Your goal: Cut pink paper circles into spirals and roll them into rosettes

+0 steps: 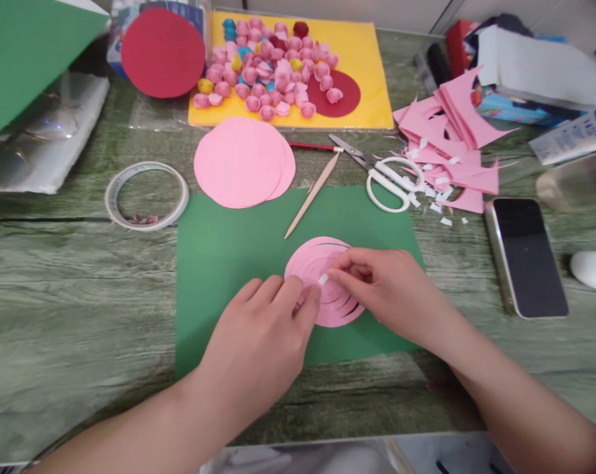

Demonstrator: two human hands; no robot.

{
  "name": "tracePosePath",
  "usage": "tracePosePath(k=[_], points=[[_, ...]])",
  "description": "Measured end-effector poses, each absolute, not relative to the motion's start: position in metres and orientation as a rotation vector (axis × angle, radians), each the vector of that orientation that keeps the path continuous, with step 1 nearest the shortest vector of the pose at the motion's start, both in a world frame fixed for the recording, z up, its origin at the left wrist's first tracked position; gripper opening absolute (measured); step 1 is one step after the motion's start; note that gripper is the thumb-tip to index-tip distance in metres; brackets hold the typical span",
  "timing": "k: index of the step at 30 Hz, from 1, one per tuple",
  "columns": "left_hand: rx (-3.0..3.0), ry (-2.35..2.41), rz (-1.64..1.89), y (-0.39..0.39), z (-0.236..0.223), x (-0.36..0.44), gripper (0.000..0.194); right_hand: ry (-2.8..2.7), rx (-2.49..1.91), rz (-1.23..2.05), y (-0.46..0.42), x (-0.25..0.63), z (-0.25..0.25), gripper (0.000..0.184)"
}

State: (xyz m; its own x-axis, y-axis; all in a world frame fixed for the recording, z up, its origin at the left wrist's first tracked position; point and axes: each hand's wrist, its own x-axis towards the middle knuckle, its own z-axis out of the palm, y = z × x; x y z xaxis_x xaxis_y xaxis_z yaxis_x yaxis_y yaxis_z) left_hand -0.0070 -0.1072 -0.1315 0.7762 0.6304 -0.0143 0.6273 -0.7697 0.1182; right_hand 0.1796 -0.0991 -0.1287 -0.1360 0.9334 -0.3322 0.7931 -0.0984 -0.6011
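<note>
A pink paper circle (322, 253), cut into a spiral with curved slits, lies on a green sheet (228, 243). My left hand (263, 322) rests over its left side, thumb and forefinger closed on the paper near the middle. From the right, my right hand (381, 280) reaches in with thumb and forefinger pinched at a small white piece (323, 279), which sits between the two hands. The fingertips partly hide how the paper is held. Beyond the circle, a pointed wooden stick (312, 194) lies across the green sheet's far edge.
White-handled scissors (389, 181), pink paper scraps (448, 145) and tiny white bits lie behind right. A phone (529, 257) is at right. Behind are stacked pink circles (238, 164), a tape roll (147, 196), and a yellow sheet (371, 59) bearing many rolled paper flowers.
</note>
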Motion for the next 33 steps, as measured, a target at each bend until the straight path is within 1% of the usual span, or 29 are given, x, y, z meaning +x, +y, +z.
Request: tracePosePath(k=[13, 26, 28, 31, 33], points=[[2.878, 1.009, 0.027, -0.108, -0.133, -0.007, 0.030, -1.948, -1.942, 1.092, -0.098, 0.180, -0.127, 0.016], [2.890, 1.043, -0.025, -0.108, -0.132, -0.004, 0.030, -2.005, -1.980, 1.010, -0.099, 0.179, -0.123, 0.016], [2.898, 1.039, -0.021, -0.108, -0.132, -0.004, 0.030, -2.067, -1.972, 0.942, -0.100, 0.179, -0.122, 0.021], [2.917, 1.030, 0.005, -0.110, -0.133, -0.003, 0.031, -2.165, -1.966, 0.817, -0.103, 0.178, -0.119, 0.034], [2.926, 1.033, 0.026, -0.110, -0.133, -0.003, 0.032, -2.211, -1.964, 0.761, -0.105, 0.177, -0.119, 0.038]])
